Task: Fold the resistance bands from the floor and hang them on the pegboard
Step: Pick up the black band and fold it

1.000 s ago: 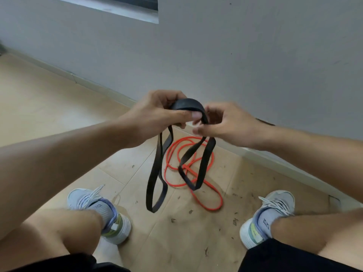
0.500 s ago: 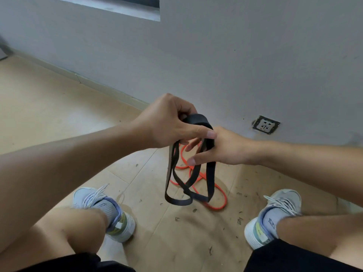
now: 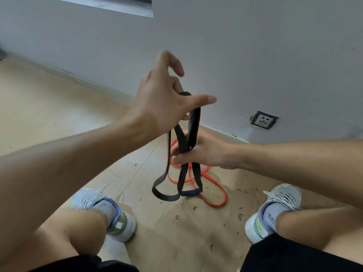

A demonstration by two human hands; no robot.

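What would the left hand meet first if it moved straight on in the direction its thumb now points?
The left hand grips the top of the black band, thumb pointing right. That line looks free until the grey wall, above the wall socket, though depth is hard to judge.

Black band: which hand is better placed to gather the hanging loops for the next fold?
Right. The right hand already grips the black band mid-length, just above the hanging loops. The left hand is higher, holding the top bend.
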